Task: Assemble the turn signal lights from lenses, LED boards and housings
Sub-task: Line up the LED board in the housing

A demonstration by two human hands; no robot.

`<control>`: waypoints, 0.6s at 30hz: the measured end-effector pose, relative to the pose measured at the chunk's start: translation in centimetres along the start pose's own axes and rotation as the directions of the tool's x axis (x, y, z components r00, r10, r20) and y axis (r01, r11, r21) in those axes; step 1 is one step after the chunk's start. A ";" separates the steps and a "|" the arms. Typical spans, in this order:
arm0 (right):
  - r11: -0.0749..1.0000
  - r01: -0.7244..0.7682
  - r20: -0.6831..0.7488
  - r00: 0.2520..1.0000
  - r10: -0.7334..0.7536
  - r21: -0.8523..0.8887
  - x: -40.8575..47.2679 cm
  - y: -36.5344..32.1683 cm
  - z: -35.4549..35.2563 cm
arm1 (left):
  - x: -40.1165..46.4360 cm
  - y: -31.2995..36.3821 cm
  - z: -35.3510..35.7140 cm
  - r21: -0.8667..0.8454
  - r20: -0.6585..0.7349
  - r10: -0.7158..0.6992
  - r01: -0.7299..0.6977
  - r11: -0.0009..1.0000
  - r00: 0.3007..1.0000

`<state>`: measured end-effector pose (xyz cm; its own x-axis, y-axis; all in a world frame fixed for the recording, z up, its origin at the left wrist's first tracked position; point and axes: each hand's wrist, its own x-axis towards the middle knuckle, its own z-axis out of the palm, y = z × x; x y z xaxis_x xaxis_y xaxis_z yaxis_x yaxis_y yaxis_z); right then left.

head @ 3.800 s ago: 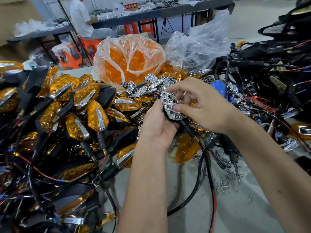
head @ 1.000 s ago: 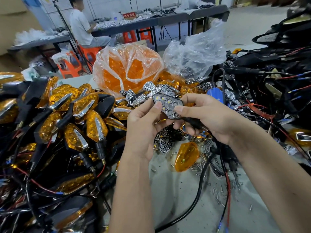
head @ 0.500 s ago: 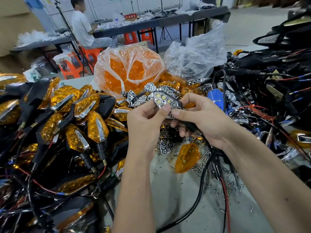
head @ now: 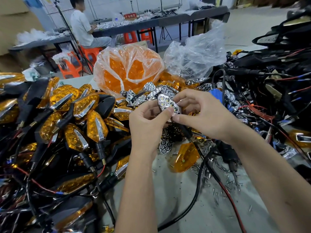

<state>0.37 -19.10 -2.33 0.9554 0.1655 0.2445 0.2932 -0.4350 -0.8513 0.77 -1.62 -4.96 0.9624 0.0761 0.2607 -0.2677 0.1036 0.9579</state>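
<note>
Up above the counter, both hands pinch one chrome reflector piece with its LEDs lit: the left hand nips its lower edge with the thumb, the right hand curls round it from the other side (a black cable hangs below). Finished amber lights lie heaped left; a loose amber lens lies just beneath.

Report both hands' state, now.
Left hand: pinching the chrome reflector unit.
Right hand: pinching the same chrome reflector unit.
</note>
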 end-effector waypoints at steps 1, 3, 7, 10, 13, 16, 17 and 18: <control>1.000 0.017 -0.019 1.000 -0.017 0.001 0.1 0.0 0.2 | 0.0 0.0 -0.2 0.004 0.005 -0.016 0.016 1.000 1.000; 0.997 0.029 -0.050 0.998 -0.025 0.077 0.3 0.1 0.6 | 0.1 0.1 -0.5 0.015 0.030 -0.043 0.043 0.999 0.999; 0.982 -0.036 0.007 0.999 0.036 0.185 0.4 0.5 0.8 | 0.2 0.5 -0.9 0.035 0.112 -0.039 0.035 0.999 0.993; 0.965 -0.077 0.057 0.996 0.065 0.249 0.3 0.7 0.9 | 0.2 0.4 -1.1 0.058 0.156 -0.017 0.008 0.998 0.988; 0.941 -0.105 0.123 0.990 0.068 0.322 0.3 0.8 0.7 | 0.2 0.6 -1.4 0.041 0.227 -0.044 0.035 0.999 0.973; 0.952 -0.101 0.152 0.987 0.059 0.289 0.2 0.9 0.7 | 0.2 0.6 -1.3 0.022 0.249 -0.087 0.084 0.996 0.965; 0.959 -0.088 0.135 0.989 0.053 0.270 0.1 0.9 0.8 | 0.2 0.6 -1.2 0.029 0.240 -0.096 0.092 0.995 0.966; 0.962 -0.075 0.109 0.993 0.047 0.261 0.1 1.0 0.9 | 0.2 0.5 -1.1 0.044 0.226 -0.105 0.098 0.994 0.969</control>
<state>0.73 -18.70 -3.56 0.9587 0.2404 0.1519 0.2020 -0.1998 -0.9588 0.77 -0.46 -4.52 0.9706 -0.1609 0.1788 -0.1700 0.0673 0.9831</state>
